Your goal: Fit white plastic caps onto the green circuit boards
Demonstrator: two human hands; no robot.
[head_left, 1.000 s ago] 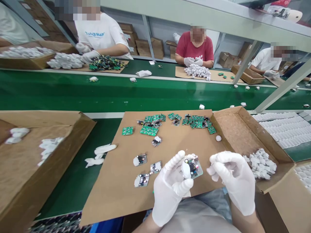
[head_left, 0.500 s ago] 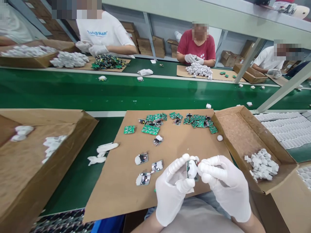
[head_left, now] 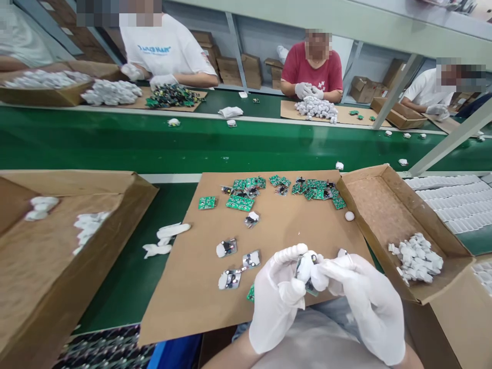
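My left hand (head_left: pixel 277 300) and my right hand (head_left: pixel 365 302), both in white gloves, meet over the near edge of a brown cardboard sheet (head_left: pixel 269 241). Between their fingertips they pinch a small circuit board with a white part (head_left: pixel 305 267); it is mostly hidden by the fingers. Three similar assembled boards (head_left: pixel 235 263) lie on the sheet just left of my left hand. A scatter of green circuit boards (head_left: pixel 282 189) lies along the sheet's far edge.
An open carton (head_left: pixel 384 205) at my right holds a heap of small white parts (head_left: pixel 417 258). A large carton (head_left: pixel 57 241) stands at the left. A green conveyor belt (head_left: pixel 192 146) carries white pieces; three people work across it. Trays of white parts (head_left: pixel 453 202) lie far right.
My right hand has come in from the right and closed on the board in my left hand. Both hands have turned it on edge. White pieces on the belt have drifted right.
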